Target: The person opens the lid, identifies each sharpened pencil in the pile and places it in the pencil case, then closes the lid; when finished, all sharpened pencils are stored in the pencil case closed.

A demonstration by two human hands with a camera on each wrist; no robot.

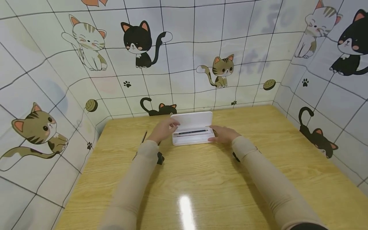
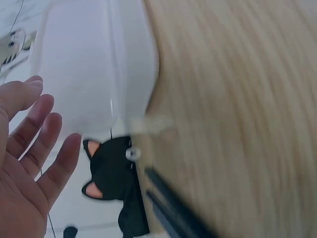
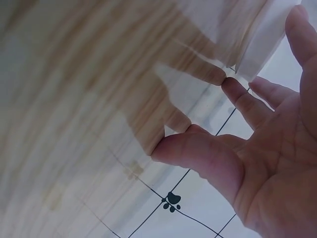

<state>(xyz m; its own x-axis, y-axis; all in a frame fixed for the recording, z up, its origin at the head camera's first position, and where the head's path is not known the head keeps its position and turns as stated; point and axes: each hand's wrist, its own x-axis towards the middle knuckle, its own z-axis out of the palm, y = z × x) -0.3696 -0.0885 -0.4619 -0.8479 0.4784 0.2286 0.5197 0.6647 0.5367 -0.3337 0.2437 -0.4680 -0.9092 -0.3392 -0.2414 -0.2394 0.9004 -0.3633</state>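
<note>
A white pencil case (image 1: 192,118) lies open toward the back of the table, its lid raised at the rear. Inside its tray is a dark slender pen or pencil (image 1: 191,131), with another thin one along it. My left hand (image 1: 165,129) is at the case's left end, overlapping the lid edge; in the left wrist view its fingers (image 2: 64,163) are loosely spread and hold nothing. At the right end, my right hand (image 1: 225,134) grips the case, thumb at the front corner and fingers toward the back. Some of its fingertips (image 3: 163,151) rest on the tabletop.
Left of the case, a dark slender stick (image 1: 144,136) lies on the wood, partly behind my left arm; two dark rods (image 2: 171,203) show in the left wrist view. Walls covered with a cat-print cloth (image 1: 178,76) border the wooden table (image 1: 201,179).
</note>
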